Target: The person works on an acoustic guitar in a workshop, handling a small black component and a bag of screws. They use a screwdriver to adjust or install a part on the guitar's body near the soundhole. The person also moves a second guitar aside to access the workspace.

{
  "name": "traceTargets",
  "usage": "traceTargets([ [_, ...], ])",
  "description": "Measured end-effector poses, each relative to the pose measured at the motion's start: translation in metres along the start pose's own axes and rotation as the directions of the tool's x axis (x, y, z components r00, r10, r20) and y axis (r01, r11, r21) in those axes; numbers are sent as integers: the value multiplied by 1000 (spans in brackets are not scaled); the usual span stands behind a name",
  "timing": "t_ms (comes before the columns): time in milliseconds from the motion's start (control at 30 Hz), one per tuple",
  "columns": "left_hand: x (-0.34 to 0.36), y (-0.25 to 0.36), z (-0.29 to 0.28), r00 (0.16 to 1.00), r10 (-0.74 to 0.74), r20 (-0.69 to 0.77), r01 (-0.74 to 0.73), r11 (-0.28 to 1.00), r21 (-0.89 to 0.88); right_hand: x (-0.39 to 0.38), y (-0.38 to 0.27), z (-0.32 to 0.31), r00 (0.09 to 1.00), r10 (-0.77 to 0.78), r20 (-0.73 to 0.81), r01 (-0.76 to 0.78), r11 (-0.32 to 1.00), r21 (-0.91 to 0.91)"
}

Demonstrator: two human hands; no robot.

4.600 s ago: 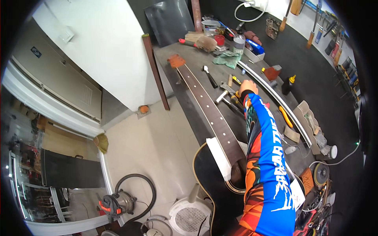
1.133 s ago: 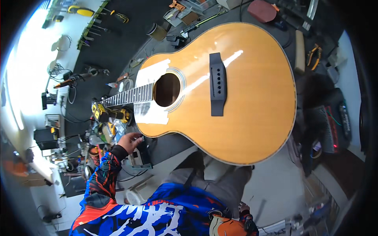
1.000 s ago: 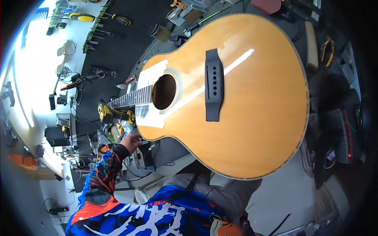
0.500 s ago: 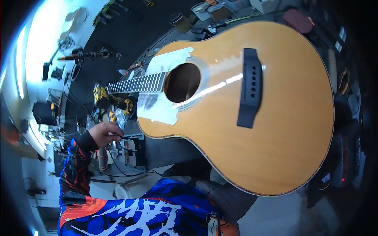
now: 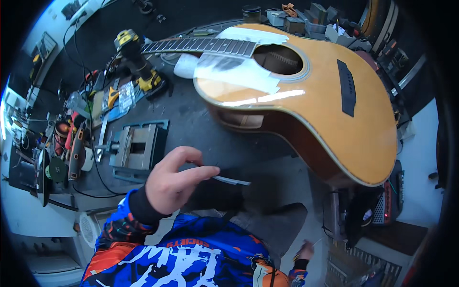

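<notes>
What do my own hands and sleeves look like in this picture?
Your left hand and right hand are bare. The left sleeve is blue with dark and orange-red patterning; the right sleeve, small in view, shows blue and orange-red. Both end in black cuffs.

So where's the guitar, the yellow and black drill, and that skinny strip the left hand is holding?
Guitar (image 5: 319, 98): head view, on its golden top.
Drill (image 5: 138, 64): head view, on its dark middle section.
Skinny strip (image 5: 233, 180): head view, on the pale length showing past the fingers (image 5: 208, 171).
</notes>
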State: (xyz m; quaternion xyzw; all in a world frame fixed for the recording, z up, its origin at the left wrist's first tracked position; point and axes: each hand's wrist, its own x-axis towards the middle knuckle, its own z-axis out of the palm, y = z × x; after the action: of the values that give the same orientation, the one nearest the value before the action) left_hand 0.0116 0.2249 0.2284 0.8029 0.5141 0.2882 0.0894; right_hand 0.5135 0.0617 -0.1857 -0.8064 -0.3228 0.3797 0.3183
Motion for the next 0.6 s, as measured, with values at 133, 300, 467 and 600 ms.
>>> traceTargets([
  [133, -11, 3, 10, 995, 76, -69, -83, 992, -98, -42, -190, -20, 899, -409, -158, 434, 882, 185],
  [300, -15, 4, 2, 982, 152, -114, -168, 975, -145, -149, -379, 58, 607, -791, 69, 711, 580, 397],
  [467, -17, -2, -30, 968, 250, -29, -251, 964, -83, -190, -449, 100, 432, -898, 81, 839, 433, 330],
  [600, -10, -31, -63, 969, 244, 46, -238, 966, -103, -181, -460, 120, 423, -902, 84, 812, 419, 407],
])
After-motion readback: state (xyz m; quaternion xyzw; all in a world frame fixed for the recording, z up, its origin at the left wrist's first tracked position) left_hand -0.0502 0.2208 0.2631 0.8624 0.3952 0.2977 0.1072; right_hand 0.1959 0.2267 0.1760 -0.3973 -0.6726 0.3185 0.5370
